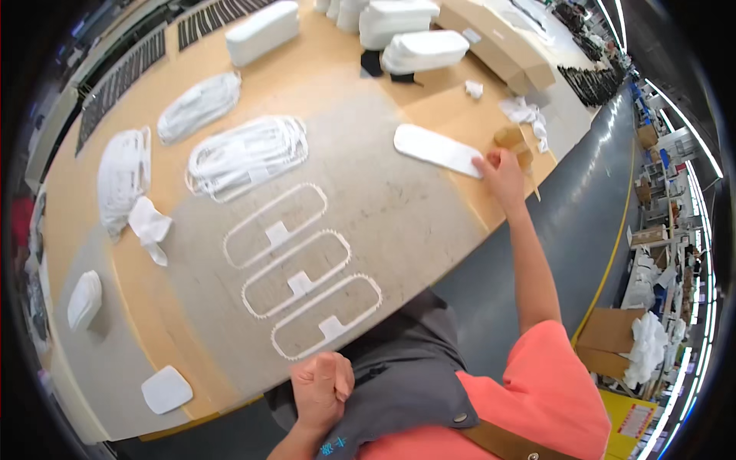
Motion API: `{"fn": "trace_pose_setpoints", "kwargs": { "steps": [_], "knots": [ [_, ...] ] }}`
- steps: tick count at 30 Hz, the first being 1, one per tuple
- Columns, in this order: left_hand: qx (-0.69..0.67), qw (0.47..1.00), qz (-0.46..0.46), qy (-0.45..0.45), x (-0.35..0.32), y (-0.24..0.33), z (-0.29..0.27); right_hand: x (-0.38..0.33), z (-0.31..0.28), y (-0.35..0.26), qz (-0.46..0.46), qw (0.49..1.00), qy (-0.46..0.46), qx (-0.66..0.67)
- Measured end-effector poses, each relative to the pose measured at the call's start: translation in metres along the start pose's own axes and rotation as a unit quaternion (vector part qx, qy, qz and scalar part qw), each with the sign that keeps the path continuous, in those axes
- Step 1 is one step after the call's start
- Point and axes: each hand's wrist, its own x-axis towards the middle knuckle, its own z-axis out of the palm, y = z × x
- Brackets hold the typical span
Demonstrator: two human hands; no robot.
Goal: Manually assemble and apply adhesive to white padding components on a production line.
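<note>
At the table's right side, my right hand [502, 180] is closed at the near end of a flat white oblong pad [433, 147], its fingertips on that end. A tan, curled piece [512, 139] lies just beyond those fingers; its kind is unclear. My left hand [322, 387] is curled into a fist by the table's front edge, and whatever may be inside is hidden. Three white oblong loops lie in a row before me: a far loop [276, 231], a middle loop [300, 284] and a near loop [331, 328]. Each has beaded-looking edging and a small white tab.
A pile of white loops [249, 157] lies farther back, near bundled white pieces [199, 107]. Stacked white pads [425, 54] stand at the back beside a long cardboard box [498, 46]. Crumpled white scraps [525, 113] lie at right. A single white pad [167, 389] sits front left.
</note>
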Motion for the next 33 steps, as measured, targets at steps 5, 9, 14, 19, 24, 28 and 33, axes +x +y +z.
{"fn": "trace_pose_setpoints", "kwargs": {
  "steps": [5,9,14,19,24,28,33],
  "knots": [
    [0.108,0.992,0.057,0.019,-0.001,-0.006,0.009,0.012,-0.005,-0.012,0.037,0.993,-0.007,0.112],
    [0.168,0.984,0.064,0.014,-0.011,-0.007,0.011,0.016,-0.02,0.0,0.02,0.969,-0.023,0.245],
    [0.236,0.97,0.062,0.006,-0.01,0.0,0.007,-0.018,-0.101,-0.12,-0.23,0.971,0.042,0.048],
    [0.179,0.977,0.106,0.04,0.011,0.001,0.008,-0.058,-0.188,-0.207,-0.301,0.948,0.005,0.104],
    [0.253,0.947,0.194,0.041,0.047,0.018,0.049,-0.087,-0.222,-0.219,-0.29,0.918,-0.04,0.268],
    [0.111,0.988,0.103,-0.033,0.063,0.014,0.06,-0.098,-0.212,-0.214,-0.261,0.898,-0.062,0.348],
    [0.133,0.985,0.106,0.015,0.041,0.011,0.021,-0.106,-0.167,-0.184,-0.126,0.888,-0.254,0.361]
  ]
}}
